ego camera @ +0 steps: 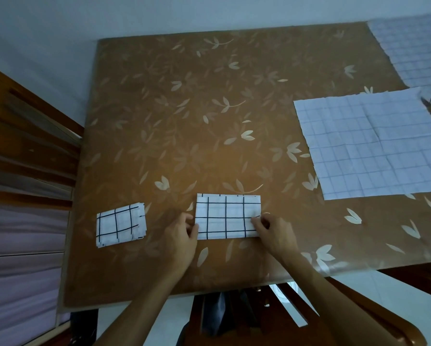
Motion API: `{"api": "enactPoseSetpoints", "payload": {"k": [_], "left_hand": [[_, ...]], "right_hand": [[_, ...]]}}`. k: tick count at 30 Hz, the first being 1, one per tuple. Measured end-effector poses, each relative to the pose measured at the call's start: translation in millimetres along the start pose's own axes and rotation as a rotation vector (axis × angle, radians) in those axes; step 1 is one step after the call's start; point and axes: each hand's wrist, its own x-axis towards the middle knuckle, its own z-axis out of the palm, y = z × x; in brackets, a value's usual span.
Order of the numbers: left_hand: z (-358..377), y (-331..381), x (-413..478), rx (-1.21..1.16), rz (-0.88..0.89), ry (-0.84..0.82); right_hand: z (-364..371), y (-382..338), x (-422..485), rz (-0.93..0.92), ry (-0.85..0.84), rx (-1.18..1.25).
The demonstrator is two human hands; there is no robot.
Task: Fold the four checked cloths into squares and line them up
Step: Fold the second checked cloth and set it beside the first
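A white cloth with dark check lines, folded into a rectangle point(228, 216), lies near the front of the brown table point(184, 108). My left hand point(183, 236) pinches its left edge. My right hand point(272, 231) pinches its lower right corner. To the left lies a smaller folded checked square point(119, 227), apart from both hands. An unfolded checked cloth point(372, 146) lies flat at the right. Another unfolded checked cloth point(414, 51) lies at the far right corner, partly cut off by the frame.
The table has a leaf-patterned cover. A wooden chair point(309, 328) stands below the front edge. Wooden slats point(34, 151) and pale fabric point(22, 270) lie along the left side. A wall is behind the table.
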Motion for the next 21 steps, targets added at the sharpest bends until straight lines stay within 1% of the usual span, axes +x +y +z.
{"api": "enactPoseSetpoints", "payload": {"k": [5, 7, 9, 11, 13, 14, 16, 17, 19, 21], "left_hand": [[0, 1, 1, 0.070, 0.059, 0.004], [0, 4, 1, 0.146, 0.093, 0.015], [0, 8, 0, 0.280, 0.213, 0.033], [4, 9, 0, 0.415, 0.412, 0.027], [8, 11, 2, 0.513, 0.572, -0.005], [10, 13, 4, 0.538, 0.613, -0.026], [14, 17, 5, 0.578, 0.646, -0.066], [15, 20, 5, 0.593, 0.639, -0.082], [17, 23, 7, 0.628, 0.594, -0.120], [20, 22, 11, 0.657, 0.568, -0.143]], "right_hand": [[6, -3, -4, 0.031, 0.067, -0.061], [7, -3, -5, 0.032, 0.085, -0.087], [8, -1, -7, 0.010, 0.132, -0.090], [8, 2, -8, -0.088, 0.250, -0.114], [11, 3, -11, -0.302, 0.352, -0.203], [13, 2, -13, -0.421, 0.360, -0.250], [23, -3, -15, -0.596, 0.293, -0.321], [30, -6, -15, -0.630, 0.238, -0.350], [44, -12, -13, -0.622, 0.134, -0.395], [51, -18, -10, -0.569, 0.060, -0.404]]}}
